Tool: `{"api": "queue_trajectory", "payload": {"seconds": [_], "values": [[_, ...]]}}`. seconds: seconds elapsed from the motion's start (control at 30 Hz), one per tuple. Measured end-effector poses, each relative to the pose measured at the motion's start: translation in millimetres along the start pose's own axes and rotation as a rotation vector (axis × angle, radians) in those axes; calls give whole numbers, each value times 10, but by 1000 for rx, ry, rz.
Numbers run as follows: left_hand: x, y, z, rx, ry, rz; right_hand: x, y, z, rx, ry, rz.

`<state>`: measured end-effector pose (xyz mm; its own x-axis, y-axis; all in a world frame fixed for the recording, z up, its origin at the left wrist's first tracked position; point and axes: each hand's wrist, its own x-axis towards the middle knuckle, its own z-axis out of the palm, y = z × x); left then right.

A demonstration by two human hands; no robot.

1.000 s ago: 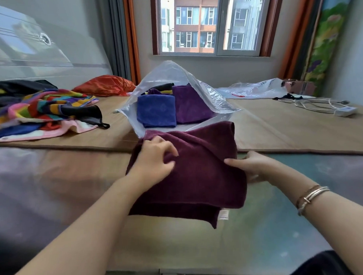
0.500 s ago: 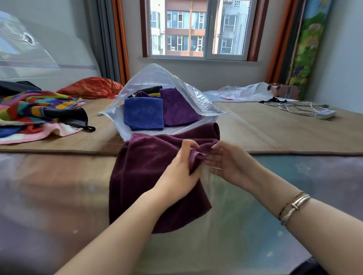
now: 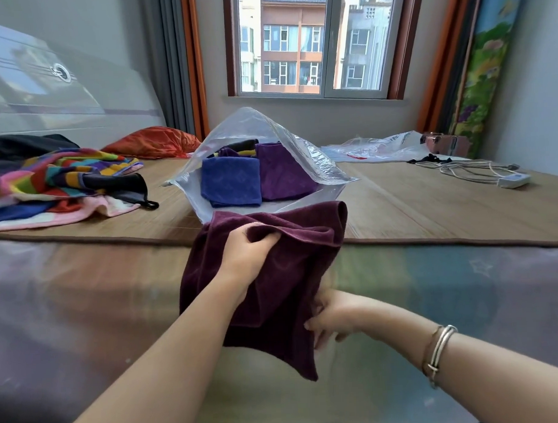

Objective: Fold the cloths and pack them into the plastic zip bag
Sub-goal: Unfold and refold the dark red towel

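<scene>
Head cam: left hand (image 3: 249,253) is pinching the maroon cloth (image 3: 292,274) at its top fold, w/ right hand (image 3: 330,317) gripping the lower edge. Cloth is hanging long-axis vertical just in front of the zip bag (image 3: 301,156) on the bed; bag mouth is lying straight ahead, left hand nearer.

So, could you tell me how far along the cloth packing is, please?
Done: a blue cloth and a purple cloth sit folded inside the open zip bag. In hand: the left hand and right hand hold the maroon cloth, mid-fold. Left: packing it and the colourful pile.
</scene>
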<state>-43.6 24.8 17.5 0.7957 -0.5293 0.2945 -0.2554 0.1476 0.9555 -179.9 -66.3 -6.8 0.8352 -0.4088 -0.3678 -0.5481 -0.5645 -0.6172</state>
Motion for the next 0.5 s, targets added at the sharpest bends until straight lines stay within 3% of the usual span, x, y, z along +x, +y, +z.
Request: {"api": "queue_trajectory", "payload": {"seconds": [0.23, 0.37, 0.5], "values": [[-32, 244, -72, 146, 107, 211, -81, -280, -317, 815, 472, -329], [-180, 433, -40, -40, -17, 185, -175, -513, -365, 1128, 449, -540], [-215, 517, -108, -326, -65, 26, -187, -638, -397, 1015, 377, -741]]}}
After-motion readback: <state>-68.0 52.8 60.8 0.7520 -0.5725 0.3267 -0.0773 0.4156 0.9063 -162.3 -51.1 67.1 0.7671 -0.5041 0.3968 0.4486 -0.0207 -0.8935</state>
